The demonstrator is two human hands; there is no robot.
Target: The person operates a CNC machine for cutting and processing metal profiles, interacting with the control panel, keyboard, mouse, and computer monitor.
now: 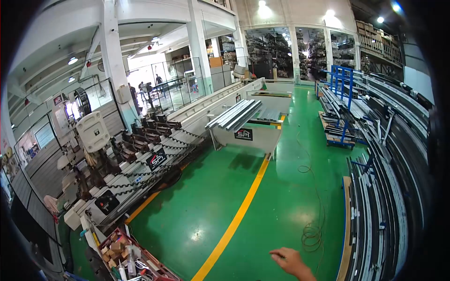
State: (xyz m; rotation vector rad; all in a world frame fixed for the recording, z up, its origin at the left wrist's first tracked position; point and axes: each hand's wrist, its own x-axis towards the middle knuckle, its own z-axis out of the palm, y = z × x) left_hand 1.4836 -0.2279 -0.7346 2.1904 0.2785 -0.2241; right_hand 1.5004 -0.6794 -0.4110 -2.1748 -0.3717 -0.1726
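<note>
Low in the view, my right hand [288, 262] hangs over the green floor [262, 225], reaching in from the bottom edge. Its fingers point left, loosely bent and a little apart, with nothing visible in them. A thin cable [311, 234] lies in loops on the floor just beyond it. My left hand is out of view.
A long machine with clamps [152, 159] runs along the left. Metal profiles [236, 114] rest on a white table [258, 138] ahead. Long profiles [370, 210] and a blue rack [342, 89] line the right. A red toolbox [154, 264] stands lower left. People [158, 82] are far off.
</note>
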